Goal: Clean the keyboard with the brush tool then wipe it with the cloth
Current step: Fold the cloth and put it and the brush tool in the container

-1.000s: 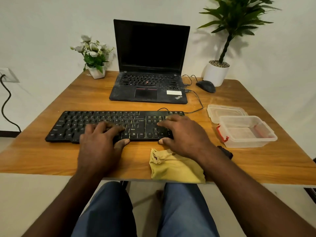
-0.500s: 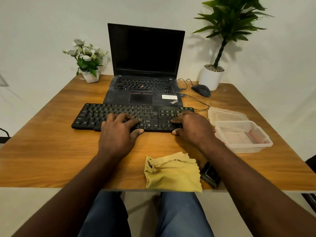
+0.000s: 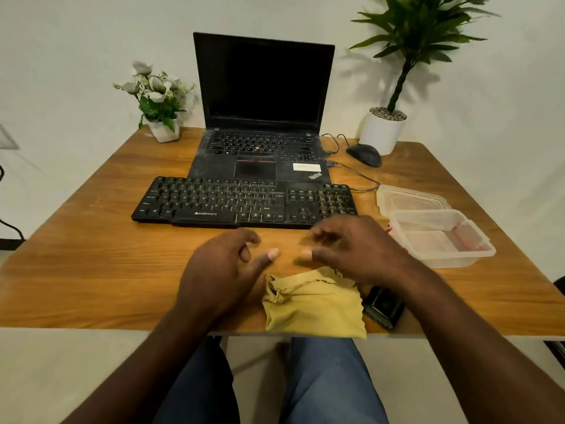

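Left hand (image 3: pixel 223 270) and right hand (image 3: pixel 351 249) hung loosely curled, holding nothing, just short of the keyboard (image 3: pixel 244 203); the yellow cloth (image 3: pixel 312 307) lay at the table's (image 3: pixel 91 255) near edge, the black brush tool (image 3: pixel 382 306) just right of it.

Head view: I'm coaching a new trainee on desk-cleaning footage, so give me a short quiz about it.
1. True or false: the left hand holds the yellow cloth.
2. The small black tool lies: A) on the keyboard; B) beside the cloth, on its right; C) in the right hand.
3. Fill in: the keyboard sits directly in front of the open ____.
Key: 1 false, it holds nothing; 2 B, the right hand is empty; 3 laptop.
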A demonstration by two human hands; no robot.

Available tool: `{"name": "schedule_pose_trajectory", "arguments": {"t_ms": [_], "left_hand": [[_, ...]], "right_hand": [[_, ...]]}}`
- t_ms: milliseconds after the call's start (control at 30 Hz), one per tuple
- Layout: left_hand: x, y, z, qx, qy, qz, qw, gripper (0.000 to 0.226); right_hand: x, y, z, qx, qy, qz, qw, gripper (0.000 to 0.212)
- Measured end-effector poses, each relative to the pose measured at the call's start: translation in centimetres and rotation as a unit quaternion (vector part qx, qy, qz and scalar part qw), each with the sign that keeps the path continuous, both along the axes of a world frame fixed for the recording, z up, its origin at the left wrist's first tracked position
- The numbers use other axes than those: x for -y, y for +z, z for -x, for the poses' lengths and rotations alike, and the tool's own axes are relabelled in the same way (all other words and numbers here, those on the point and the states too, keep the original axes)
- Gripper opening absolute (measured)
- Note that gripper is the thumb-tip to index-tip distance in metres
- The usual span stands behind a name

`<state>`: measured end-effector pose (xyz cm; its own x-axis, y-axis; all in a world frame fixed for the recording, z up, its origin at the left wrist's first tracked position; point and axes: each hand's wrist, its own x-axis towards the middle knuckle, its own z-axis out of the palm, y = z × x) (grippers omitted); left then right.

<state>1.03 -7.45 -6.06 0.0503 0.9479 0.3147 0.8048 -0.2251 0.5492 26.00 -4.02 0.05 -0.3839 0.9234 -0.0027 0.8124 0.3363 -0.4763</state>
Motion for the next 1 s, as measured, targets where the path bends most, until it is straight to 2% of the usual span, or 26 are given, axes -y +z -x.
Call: {"name": "schedule_pose_trajectory", "arguments": {"t_ms": [67,133,200,333,433,500,567,667,700,833,933,967,1000], "left_hand": [[1.7,0.2,-0.3,0.03,-0.028,0.044,0.998,0.073],[2.7,0.5,-0.9,-0.013,-0.05,0.08,0.995,0.082],[2.9,0.5,-1.6,-0.051,-0.071,0.108,0.99,0.086],[2.5,0.2,-2.2,-0.011,-0.088,0.103,0.991,0.053],[2.2,1.0,-2.2,0.126,-0.095,0.125,0.979,0.033],[2.0,2.5,-3.0,0.265,-0.131,0.174,0.939,0.029],[1.9,4.2,-4.4,0.332,-0.13,0.168,0.919,0.032],[0.7,6.8,-7.5,0.367,-0.098,0.128,0.916,0.025],[0.2,7.5,-8.4,0.373,-0.096,0.128,0.914,0.026],[-1.4,8.8,-12.4,0.357,-0.139,0.208,0.9,0.046],[-2.8,8.7,-15.7,0.344,-0.183,0.259,0.884,0.038],[-3.4,8.6,-16.9,0.331,-0.187,0.256,0.889,0.036],[-4.1,8.6,-17.9,0.32,-0.186,0.251,0.894,0.035]], "right_hand": [[1.2,0.5,-0.3,0.03,0.061,0.099,0.993,0.053],[1.6,0.2,-0.1,0.08,0.081,0.096,0.989,0.054],[1.6,-0.3,0.4,0.098,0.071,0.076,0.99,0.044],[1.8,-0.1,0.8,0.115,0.068,0.082,0.988,0.027],[2.9,1.3,-0.2,0.003,0.057,0.088,0.994,0.022],[3.8,2.4,-1.4,-0.094,0.026,0.089,0.991,0.018],[4.5,3.3,-2.8,-0.186,-0.025,0.083,0.979,0.016],[5.1,4.3,-5.4,-0.35,-0.119,0.1,0.924,0.02],[5.3,4.4,-6.1,-0.378,-0.149,0.099,0.908,0.02],[5.1,3.7,-10.3,-0.406,-0.239,0.071,0.879,0.019],[4.1,3.8,-13.9,-0.459,-0.264,0.117,0.84,0.016],[3.8,4.1,-15.2,-0.466,-0.265,0.114,0.836,0.017],[3.3,4.4,-16.4,-0.445,-0.268,0.092,0.85,0.021]]}}
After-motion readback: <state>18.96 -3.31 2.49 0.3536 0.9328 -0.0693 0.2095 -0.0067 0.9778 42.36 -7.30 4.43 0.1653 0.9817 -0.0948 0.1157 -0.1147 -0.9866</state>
